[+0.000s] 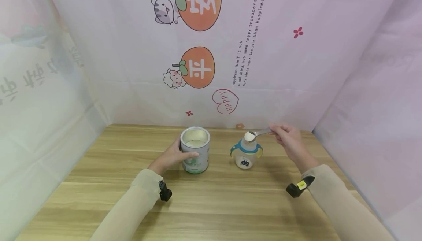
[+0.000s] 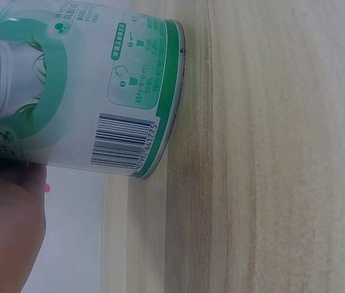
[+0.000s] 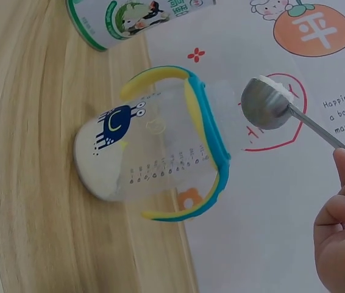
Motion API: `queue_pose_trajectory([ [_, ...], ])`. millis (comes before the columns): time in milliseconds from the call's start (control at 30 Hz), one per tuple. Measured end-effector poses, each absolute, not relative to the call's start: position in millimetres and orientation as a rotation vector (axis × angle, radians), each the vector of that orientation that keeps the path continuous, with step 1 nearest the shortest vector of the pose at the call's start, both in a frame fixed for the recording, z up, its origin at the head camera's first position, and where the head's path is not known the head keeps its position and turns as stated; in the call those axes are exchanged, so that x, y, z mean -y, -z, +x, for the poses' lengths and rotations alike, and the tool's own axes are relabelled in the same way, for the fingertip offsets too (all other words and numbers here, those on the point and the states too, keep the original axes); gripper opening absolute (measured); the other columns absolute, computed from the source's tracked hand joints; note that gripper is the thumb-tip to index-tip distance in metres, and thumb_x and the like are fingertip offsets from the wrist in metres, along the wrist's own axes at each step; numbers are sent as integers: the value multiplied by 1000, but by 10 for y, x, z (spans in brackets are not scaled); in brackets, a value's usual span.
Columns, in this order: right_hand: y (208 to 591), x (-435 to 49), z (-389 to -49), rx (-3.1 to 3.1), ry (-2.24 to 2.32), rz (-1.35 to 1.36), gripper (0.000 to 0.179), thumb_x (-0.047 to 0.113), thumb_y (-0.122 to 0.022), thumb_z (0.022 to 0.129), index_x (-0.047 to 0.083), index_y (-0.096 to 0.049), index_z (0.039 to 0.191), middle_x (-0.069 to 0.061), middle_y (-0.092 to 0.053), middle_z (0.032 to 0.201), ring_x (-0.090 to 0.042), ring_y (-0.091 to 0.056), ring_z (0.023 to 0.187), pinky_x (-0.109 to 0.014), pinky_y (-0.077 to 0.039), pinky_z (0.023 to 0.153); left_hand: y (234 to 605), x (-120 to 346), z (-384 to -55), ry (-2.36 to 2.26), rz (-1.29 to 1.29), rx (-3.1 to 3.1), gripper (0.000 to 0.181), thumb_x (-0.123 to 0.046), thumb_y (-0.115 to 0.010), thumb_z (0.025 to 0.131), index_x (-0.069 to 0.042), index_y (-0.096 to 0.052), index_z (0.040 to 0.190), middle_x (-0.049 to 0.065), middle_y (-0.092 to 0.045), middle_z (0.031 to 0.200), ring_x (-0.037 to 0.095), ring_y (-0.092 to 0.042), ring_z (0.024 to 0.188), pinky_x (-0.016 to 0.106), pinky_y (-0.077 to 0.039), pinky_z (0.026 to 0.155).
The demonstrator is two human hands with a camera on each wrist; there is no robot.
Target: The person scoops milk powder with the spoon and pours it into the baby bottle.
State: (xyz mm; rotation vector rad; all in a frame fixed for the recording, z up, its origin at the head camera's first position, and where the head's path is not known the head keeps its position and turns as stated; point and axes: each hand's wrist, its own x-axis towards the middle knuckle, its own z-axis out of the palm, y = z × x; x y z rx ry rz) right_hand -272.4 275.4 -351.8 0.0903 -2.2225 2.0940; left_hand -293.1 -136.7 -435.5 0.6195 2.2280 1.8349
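Note:
My left hand (image 1: 172, 156) grips the side of an uncovered milk powder can (image 1: 202, 159), which stands upright on the table with pale powder inside. In the left wrist view the can (image 2: 81, 85) shows green print and a barcode. My right hand (image 1: 291, 143) pinches the handle of a metal measuring spoon (image 3: 266, 105) heaped with white powder. The spoon's bowl is at the open mouth of a baby bottle (image 1: 244, 156), just above it. The bottle stands upright, with a blue and yellow two-handled collar (image 3: 212, 125) and white contents at the bottom.
A wood-grain table (image 1: 211, 204) lies beneath everything. Behind it hangs a white printed cloth (image 1: 280, 69), with more cloth at the left and right sides. Black wrist cameras sit on both sleeves. The can stands left of the bottle with a gap between them.

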Motion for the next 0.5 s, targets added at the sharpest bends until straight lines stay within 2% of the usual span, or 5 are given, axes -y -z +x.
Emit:
queue_pose_trajectory([
  [267,3578,-2787,-2717,2293,-1956,83,20,23,-63,100,5,-68,95,5,-56,83,-7,-42,69,-19,-42,62,4367,1381,-2931,-1828,651,-2233,97,-29,-85,82,-36,-21,155,8,-43,149,35,-38,140,63,-27,111],
  [500,3599,-2777,-2726,2367,-1807,69,31,29,-65,99,-1,-66,105,11,-65,83,-6,-46,70,-21,-48,70,4369,1375,-2937,-1831,666,-2237,95,-27,-84,84,-34,-20,155,8,-42,149,35,-37,140,63,-26,112],
])
